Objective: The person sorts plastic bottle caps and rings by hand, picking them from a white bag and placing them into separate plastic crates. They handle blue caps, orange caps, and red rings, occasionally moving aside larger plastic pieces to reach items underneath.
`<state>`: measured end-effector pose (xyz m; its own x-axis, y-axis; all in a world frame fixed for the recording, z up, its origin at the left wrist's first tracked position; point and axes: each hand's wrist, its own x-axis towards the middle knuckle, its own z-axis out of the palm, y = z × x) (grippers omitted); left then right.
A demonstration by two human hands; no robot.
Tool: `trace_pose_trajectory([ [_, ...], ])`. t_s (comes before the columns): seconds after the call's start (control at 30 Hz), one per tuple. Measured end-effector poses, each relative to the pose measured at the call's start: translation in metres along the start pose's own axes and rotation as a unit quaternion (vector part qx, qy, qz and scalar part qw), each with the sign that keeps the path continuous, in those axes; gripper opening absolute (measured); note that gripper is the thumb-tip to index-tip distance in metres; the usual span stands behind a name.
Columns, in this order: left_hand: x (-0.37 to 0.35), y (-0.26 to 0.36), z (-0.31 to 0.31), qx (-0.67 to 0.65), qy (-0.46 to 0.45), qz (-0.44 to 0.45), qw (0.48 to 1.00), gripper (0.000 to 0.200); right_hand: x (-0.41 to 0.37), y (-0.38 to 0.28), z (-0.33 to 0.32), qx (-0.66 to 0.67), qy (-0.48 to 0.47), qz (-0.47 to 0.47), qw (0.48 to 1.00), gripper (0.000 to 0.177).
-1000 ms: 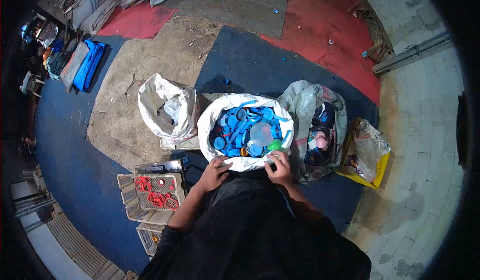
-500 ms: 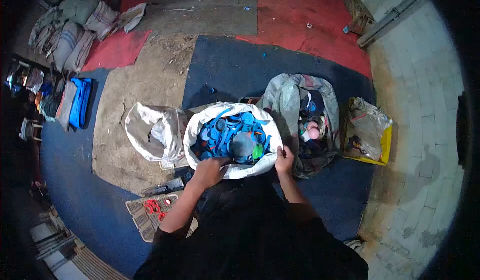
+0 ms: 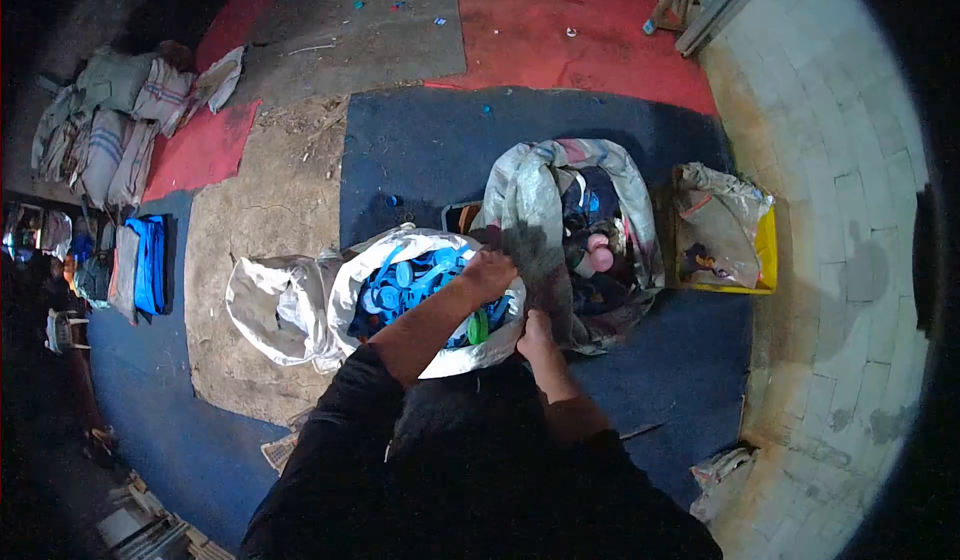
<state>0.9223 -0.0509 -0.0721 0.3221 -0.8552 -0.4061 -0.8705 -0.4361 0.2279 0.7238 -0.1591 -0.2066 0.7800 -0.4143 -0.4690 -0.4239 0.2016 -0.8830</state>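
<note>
A white woven sack (image 3: 342, 300) stands open in front of me, its rim rolled outward. Blue plastic caps and strips (image 3: 400, 278) fill it, along with a green cap (image 3: 478, 328). My left hand (image 3: 488, 274) reaches across the opening and closes on the sack's far right rim, the forearm covering part of the contents. On the near right side of the same rim, my right hand (image 3: 537, 336) is closed around the fabric. Right beside it, a larger grey-green sack (image 3: 522, 205) holds dark items and a pink rounded piece (image 3: 599, 253).
A smaller white sack (image 3: 245, 305) adjoins on the left. To the right, a yellow crate (image 3: 768, 252) with a clear plastic bag (image 3: 722, 215) stands near the block wall (image 3: 850, 260). Folded sacks (image 3: 105, 145) and a blue bundle (image 3: 150, 265) lie at the left.
My left hand has moved from the near rim across to the far right rim. My right hand stays on the right side. The view has shifted, and the white sack's opening looks narrower.
</note>
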Motion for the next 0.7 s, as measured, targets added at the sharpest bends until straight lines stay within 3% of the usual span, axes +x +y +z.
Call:
trace_pose_trajectory([
  [0.13, 0.008, 0.022, -0.046, 0.075, -0.102, 0.004, 0.992, 0.03, 0.027, 0.068, -0.019, 0.029, -0.034, 0.101, 0.994, 0.045],
  [0.23, 0.027, 0.0, -0.056, 0.022, -0.023, 0.015, 0.999, 0.02, 0.045, 0.111, -0.037, 0.011, -0.076, 0.141, 0.987, 0.062],
  [0.33, 0.04, -0.065, -0.035, -0.087, 0.092, 0.023, 0.992, 0.024, 0.057, 0.146, -0.048, -0.011, -0.115, 0.164, 0.98, 0.079],
  [0.43, 0.032, -0.102, -0.044, -0.1, -0.139, 0.01, 0.985, 0.027, 0.068, 0.175, -0.055, -0.034, -0.153, 0.176, 0.972, 0.098],
  [0.47, 0.025, -0.106, -0.043, -0.125, -0.132, 0.011, 0.983, 0.028, 0.071, 0.185, -0.056, -0.037, -0.162, 0.183, 0.969, 0.104],
  [0.57, -0.011, -0.092, -0.068, -0.184, -0.108, 0.018, 0.977, 0.034, 0.072, 0.191, -0.059, -0.103, -0.184, 0.159, 0.965, 0.106],
  [0.7, -0.015, -0.105, -0.024, -0.223, 0.003, 0.021, 0.975, 0.033, 0.096, 0.253, -0.064, 0.02, -0.234, 0.163, 0.958, 0.098],
])
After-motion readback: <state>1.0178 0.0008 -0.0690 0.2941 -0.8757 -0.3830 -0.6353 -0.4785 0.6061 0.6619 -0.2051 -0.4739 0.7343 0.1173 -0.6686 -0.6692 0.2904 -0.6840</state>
